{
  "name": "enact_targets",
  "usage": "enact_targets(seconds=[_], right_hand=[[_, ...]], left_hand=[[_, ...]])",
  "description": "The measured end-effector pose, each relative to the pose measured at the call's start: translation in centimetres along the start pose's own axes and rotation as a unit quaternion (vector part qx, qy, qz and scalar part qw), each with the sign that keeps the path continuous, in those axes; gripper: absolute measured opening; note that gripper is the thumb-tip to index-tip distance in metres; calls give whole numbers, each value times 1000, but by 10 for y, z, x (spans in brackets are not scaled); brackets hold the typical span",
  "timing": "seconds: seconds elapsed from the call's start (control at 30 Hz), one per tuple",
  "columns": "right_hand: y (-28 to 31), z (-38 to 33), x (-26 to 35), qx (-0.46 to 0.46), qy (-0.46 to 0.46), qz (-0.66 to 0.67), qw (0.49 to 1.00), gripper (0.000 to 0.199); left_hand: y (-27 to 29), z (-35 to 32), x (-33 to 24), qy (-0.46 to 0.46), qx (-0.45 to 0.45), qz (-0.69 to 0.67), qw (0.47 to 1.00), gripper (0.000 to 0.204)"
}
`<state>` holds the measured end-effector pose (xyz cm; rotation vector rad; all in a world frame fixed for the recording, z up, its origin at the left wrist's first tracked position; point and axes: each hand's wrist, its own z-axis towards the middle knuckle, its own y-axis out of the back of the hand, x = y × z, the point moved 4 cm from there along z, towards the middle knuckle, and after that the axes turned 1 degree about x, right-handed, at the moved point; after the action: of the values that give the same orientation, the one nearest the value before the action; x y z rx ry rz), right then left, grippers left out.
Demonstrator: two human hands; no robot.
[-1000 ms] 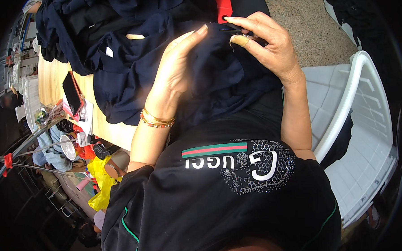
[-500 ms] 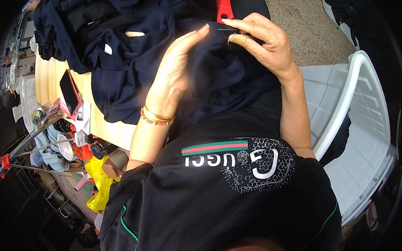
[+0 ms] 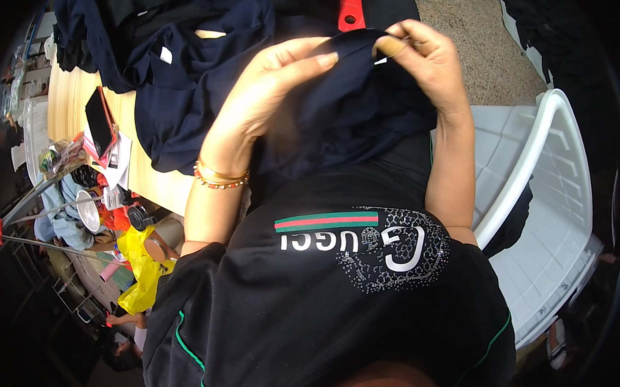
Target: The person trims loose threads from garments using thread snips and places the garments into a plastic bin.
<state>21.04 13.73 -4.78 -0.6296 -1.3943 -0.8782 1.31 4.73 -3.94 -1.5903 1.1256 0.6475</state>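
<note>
A dark navy garment point(image 3: 327, 118) stretches between my two hands in front of my chest. My left hand point(image 3: 274, 74) is closed on its upper edge, with thumb and fingers pressed against the cloth. My right hand point(image 3: 430, 64) pinches the same edge a little farther right, fingers curled in. A yellowish covering point(image 3: 391, 46) wraps the right thumb. Beside that thumb a small white tag point(image 3: 380, 60) shows on the cloth. Whether the right fingers also hold something thin, I cannot make out.
More dark garments point(image 3: 183, 77) lie heaped over the light wooden table point(image 3: 154, 187). A dark phone-like slab point(image 3: 100, 122) rests at the table's left. A yellow bag point(image 3: 137, 269) hangs lower left. To my right stands a white plastic basket point(image 3: 558, 204). Another person point(image 3: 120, 348) is at lower left.
My hands have drawn the cloth's edge up into a raised fold. The right fingers have curled in, and the thin shiny sliver between them no longer shows. My left hand has shifted slightly left.
</note>
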Motion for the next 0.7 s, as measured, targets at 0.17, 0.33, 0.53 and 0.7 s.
enact_targets(seconds=[0.17,0.33,0.53,0.7], right_hand=[[26,0,-2,-7,14,-34,999,11],[-4,-2,17,-23,51,-52,997,23],[-21,-4,48,43,167,-148,974,35],[-26,-3,43,56,182,-147,971,36]], left_hand=[[10,-18,-5,1,12,33,999,27],[3,-21,-8,-26,-13,11,1000,24],[-6,-24,-14,-68,-8,23,997,24],[-7,-23,-12,-89,-10,95,991,22]])
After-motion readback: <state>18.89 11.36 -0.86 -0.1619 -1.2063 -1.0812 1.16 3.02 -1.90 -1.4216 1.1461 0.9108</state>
